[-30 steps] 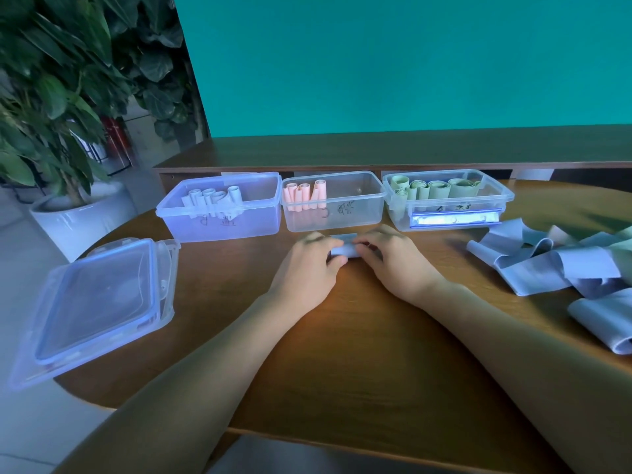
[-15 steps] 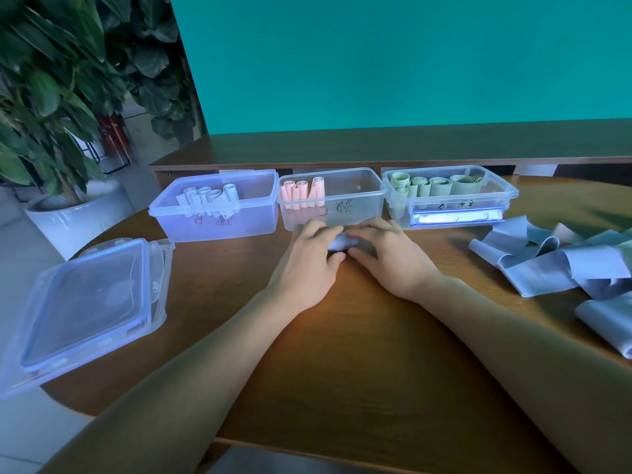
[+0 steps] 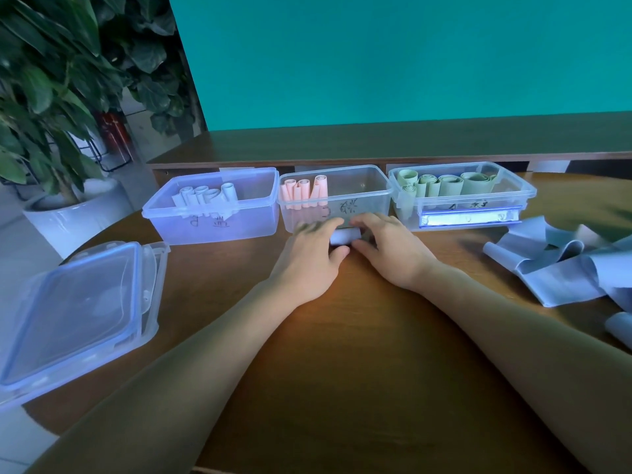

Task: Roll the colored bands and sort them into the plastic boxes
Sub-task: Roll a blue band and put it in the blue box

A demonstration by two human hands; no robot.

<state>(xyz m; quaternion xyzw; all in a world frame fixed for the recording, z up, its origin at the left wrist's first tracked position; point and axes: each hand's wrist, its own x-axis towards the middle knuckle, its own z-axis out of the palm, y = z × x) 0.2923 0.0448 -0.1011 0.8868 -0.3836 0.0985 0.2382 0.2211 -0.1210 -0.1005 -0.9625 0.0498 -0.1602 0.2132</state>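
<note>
A rolled pale blue band (image 3: 344, 237) lies on the wooden table (image 3: 359, 354) just in front of the middle box. My left hand (image 3: 313, 258) and my right hand (image 3: 390, 249) hold it between their fingers and thumbs, one at each end. Three clear plastic boxes stand in a row behind. The left box (image 3: 212, 227) holds blue rolls, the middle box (image 3: 362, 200) pink rolls, the right box (image 3: 513, 191) green rolls.
A heap of loose blue bands (image 3: 561, 265) lies at the right of the table. Stacked clear lids (image 3: 75, 313) rest at the left edge. A potted plant (image 3: 51, 107) stands left of the table, a wooden ledge (image 3: 376, 142) behind the boxes.
Both hands have rolled the blue band forward, away from me, until it is close against the front of the middle box. The roll looks thicker.
</note>
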